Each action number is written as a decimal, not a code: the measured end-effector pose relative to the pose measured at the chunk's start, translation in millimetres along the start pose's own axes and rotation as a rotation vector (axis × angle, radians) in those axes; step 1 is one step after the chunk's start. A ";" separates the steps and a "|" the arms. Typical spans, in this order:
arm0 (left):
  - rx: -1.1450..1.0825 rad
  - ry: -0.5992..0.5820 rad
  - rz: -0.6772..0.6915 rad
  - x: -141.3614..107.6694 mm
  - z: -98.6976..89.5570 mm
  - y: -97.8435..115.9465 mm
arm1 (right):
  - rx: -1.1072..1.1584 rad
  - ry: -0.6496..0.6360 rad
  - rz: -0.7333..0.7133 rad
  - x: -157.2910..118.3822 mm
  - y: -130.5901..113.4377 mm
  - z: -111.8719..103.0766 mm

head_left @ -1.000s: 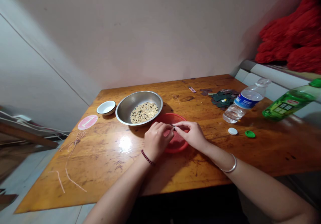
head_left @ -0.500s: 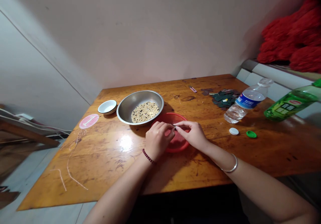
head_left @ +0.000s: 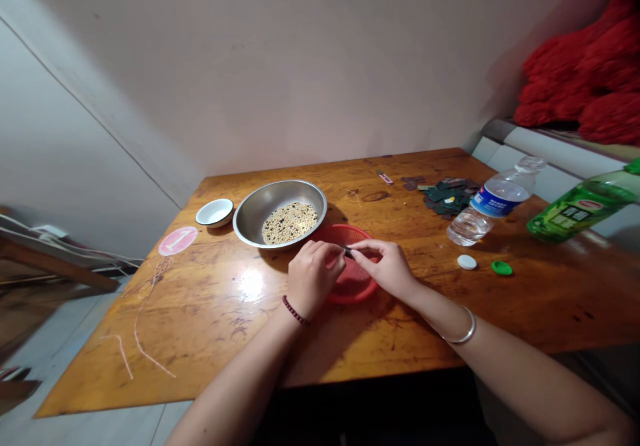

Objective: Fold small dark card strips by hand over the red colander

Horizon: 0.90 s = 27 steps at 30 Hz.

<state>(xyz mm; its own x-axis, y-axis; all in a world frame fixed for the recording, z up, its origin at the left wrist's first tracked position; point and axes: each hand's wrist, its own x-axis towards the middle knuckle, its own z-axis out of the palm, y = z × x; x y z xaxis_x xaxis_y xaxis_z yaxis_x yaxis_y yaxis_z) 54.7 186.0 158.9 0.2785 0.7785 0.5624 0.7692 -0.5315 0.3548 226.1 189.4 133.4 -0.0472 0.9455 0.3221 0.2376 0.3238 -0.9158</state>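
Over a red plastic basket (head_left: 353, 289), my left hand (head_left: 315, 269) and my right hand (head_left: 387, 269) meet at the fingertips. Both pinch a small dark piece (head_left: 348, 252) between them; it is too small to name its kind. The fingers of each hand are closed. Just behind my left hand stands a steel basin (head_left: 250, 216) holding pale and dark beans (head_left: 290, 223). Part of the basket is hidden beneath my hands.
A white bowl (head_left: 215, 213), a pink disc marked 1 (head_left: 178, 241) and loose string (head_left: 143, 346) lie left. To the right are dark flat pieces (head_left: 447, 196), a water bottle (head_left: 493, 203), a green bottle (head_left: 583, 206), a white cap (head_left: 467, 262), a green cap (head_left: 501, 268) and a pink cutter (head_left: 385, 178).
My fingertips have shifted slightly, and more of the small dark piece shows between them. Everything else on the table stays in place.
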 end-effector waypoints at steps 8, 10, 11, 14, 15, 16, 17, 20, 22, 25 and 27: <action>0.002 0.003 -0.015 -1.1 2.1 2.4 | 0.007 -0.009 -0.004 0.3 0.6 -0.4; -0.002 0.011 -0.025 -0.8 1.8 2.6 | 0.011 -0.008 -0.008 0.3 0.6 -0.3; -0.011 0.004 -0.028 -0.8 1.7 2.8 | 0.010 -0.007 -0.009 0.3 0.3 -0.2; -0.036 -0.024 -0.035 -0.9 1.5 3.5 | 0.002 -0.005 -0.015 0.2 -1.6 -0.2; -0.036 -0.025 -0.037 -0.9 1.4 3.6 | -0.002 -0.005 -0.015 0.1 -2.2 -0.3; -0.032 -0.018 -0.039 -0.9 1.2 3.7 | -0.005 -0.004 -0.014 0.1 -2.6 -0.4; -0.025 -0.007 -0.043 -0.9 1.1 3.8 | -0.007 -0.004 -0.011 0.1 -2.8 -0.6; -0.026 0.011 -0.066 -0.9 1.1 4.3 | -0.012 0.002 0.002 0.2 -2.3 -1.4; -0.043 -0.009 -0.078 -1.0 1.4 5.0 | -0.017 0.002 0.003 0.3 -1.5 -1.8; -0.038 -0.030 -0.071 -1.0 1.4 5.0 | -0.030 -0.002 -0.005 0.5 -1.0 -1.8; -0.004 -0.011 -0.062 -0.5 1.0 4.0 | -0.031 -0.002 -0.007 0.6 -1.1 -1.7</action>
<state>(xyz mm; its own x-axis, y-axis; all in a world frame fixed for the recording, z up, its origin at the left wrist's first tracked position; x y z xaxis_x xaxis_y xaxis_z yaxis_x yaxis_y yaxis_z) 58.2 183.8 159.3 0.2374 0.8135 0.5309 0.7825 -0.4839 0.3917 227.4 189.5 135.0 -0.0511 0.9434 0.3276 0.2673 0.3290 -0.9057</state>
